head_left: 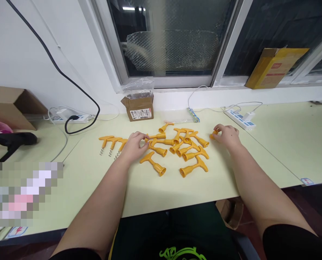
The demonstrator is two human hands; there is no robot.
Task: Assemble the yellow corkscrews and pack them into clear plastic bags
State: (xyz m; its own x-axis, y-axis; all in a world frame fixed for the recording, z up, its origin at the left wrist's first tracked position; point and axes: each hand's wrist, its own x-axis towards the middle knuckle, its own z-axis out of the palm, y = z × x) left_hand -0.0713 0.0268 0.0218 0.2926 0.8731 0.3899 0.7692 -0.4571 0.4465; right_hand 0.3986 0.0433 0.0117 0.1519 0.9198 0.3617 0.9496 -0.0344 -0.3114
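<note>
My left hand [135, 147] is at the left edge of a loose pile of yellow corkscrews, thumb and fingertips closed around the handle end of one corkscrew [158, 136]. Right of the pile, my right hand [227, 135] pinches a small yellow plastic part [213, 135], mostly hidden by the fingers. Most corkscrews in the pile have a T-shaped handle and a bell-shaped sleeve, such as the corkscrew [195, 167] lying nearest the front right. Left of my left hand, several yellow T-handles [106, 138] lie in a row with their metal spirals bare.
Behind the pile stand an open cardboard box [139, 108] and a clear plastic bag [177, 116]. Power strips lie at the back left [78, 118] and right [239, 119]. A black cable [60, 72] hangs at left. A yellow carton [276, 68] leans on the window.
</note>
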